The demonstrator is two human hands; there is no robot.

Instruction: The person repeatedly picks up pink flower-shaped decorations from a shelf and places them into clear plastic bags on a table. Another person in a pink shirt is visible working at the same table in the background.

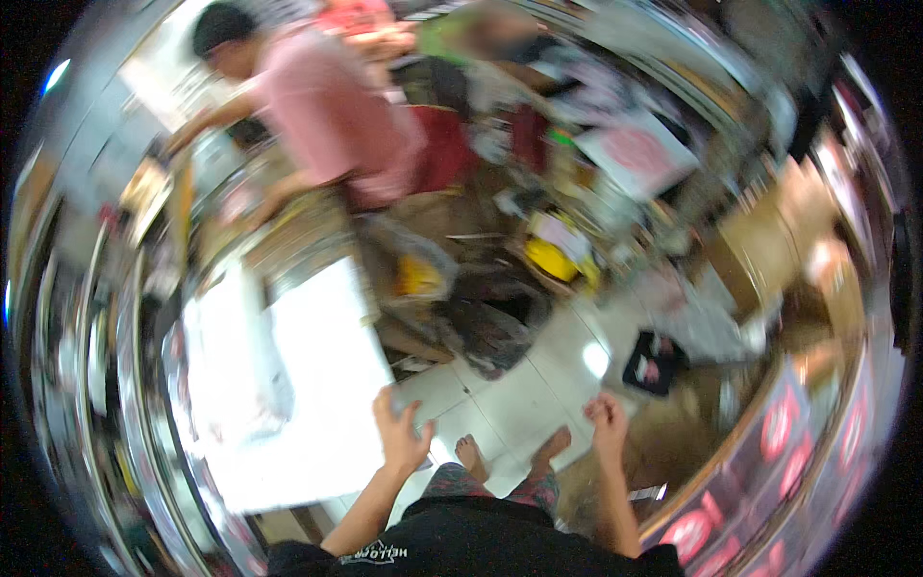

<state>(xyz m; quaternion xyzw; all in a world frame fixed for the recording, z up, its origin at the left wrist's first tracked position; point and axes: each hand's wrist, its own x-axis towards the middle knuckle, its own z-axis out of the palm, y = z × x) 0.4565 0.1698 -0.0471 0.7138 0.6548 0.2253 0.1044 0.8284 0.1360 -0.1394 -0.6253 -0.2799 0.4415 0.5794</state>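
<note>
My left hand point(402, 435) is beside the right edge of a bright white table point(327, 375), fingers spread, with nothing seen in it. Whether it touches the edge I cannot tell. On the right, my right hand point(608, 423) is held over the floor with its fingers curled in. Anything inside those fingers is too small and blurred to make out. My bare feet point(552, 446) stand on pale tiles between the two hands. Beyond my right hand a black flat piece with a pinkish print point(655, 363) lies on the floor.
A person in a pink shirt point(332, 106) works at a bench at the far left; others sit farther back. Dark plastic bags point(495, 327) and a yellow-filled container point(558, 252) stand ahead. Cardboard boxes point(760, 252) and printed cartons point(769, 433) line the right. Shelving point(101, 385) runs along the left.
</note>
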